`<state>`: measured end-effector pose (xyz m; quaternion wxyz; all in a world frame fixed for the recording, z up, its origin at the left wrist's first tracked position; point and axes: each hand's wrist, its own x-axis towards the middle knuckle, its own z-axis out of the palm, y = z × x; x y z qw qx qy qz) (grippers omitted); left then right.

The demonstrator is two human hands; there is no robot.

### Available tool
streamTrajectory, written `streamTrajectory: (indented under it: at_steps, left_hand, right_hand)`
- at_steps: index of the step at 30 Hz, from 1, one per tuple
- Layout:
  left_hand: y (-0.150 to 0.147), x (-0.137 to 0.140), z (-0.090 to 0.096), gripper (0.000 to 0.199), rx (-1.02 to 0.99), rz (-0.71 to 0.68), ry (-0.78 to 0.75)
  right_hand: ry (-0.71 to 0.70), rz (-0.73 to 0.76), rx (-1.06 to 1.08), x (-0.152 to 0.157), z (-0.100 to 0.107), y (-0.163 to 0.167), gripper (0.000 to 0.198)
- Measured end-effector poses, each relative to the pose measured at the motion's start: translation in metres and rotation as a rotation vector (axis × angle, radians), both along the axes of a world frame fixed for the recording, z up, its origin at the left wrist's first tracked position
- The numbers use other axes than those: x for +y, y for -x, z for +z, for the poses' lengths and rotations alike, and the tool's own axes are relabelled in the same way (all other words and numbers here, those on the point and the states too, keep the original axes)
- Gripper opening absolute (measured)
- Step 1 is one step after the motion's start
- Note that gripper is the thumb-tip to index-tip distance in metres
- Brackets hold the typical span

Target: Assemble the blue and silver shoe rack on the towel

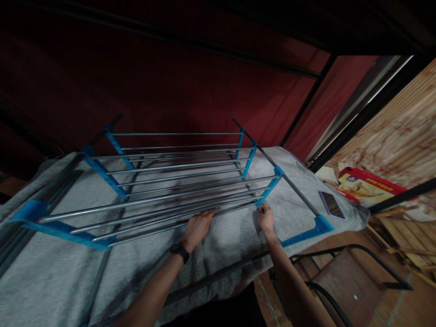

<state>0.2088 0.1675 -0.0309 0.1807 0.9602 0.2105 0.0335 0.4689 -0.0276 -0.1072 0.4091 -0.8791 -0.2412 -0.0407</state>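
A rack of grey metal rods and blue plastic brackets lies on its side on a grey blanket. My left hand point(199, 225), with a dark watch on its wrist, closes over the nearest metal rod point(235, 210) around its middle. At that rod's right end, my right hand point(266, 219) pinches the lower end of a blue bracket point(269, 190); the fingertips are partly hidden. Another blue bracket point(306, 230) at the right has no rods across it. On the left, the nearest blue bracket point(64, 232) carries the rods' other ends.
Loose dark tubes point(44, 200) lie at the left of the blanket point(235, 245). A phone point(331, 204) rests near its right edge. Beyond are a red and yellow box point(371, 187) and wooden slats point(405, 236). A metal-framed chair point(354, 277) stands at lower right; a dark red wall rises behind.
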Motion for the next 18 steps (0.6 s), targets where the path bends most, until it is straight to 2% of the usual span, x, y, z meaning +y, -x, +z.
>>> streamTrajectory:
  at_steps: [7, 11, 18]
  left_hand:
    - [0.0, -0.003, -0.003, 0.037, 0.024, 0.013, -0.009]
    - [0.0, -0.003, -0.008, 0.036, 0.008, 0.003, -0.02]
    - [0.0, -0.004, -0.001, 0.037, 0.004, 0.013, 0.004]
  right_hand:
    - [-0.055, 0.022, 0.055, -0.001, 0.0, -0.005, 0.025]
    - [-0.064, -0.012, 0.053, -0.002, -0.001, -0.004, 0.027]
    - [-0.05, -0.04, 0.04, 0.0, 0.0, 0.001, 0.034]
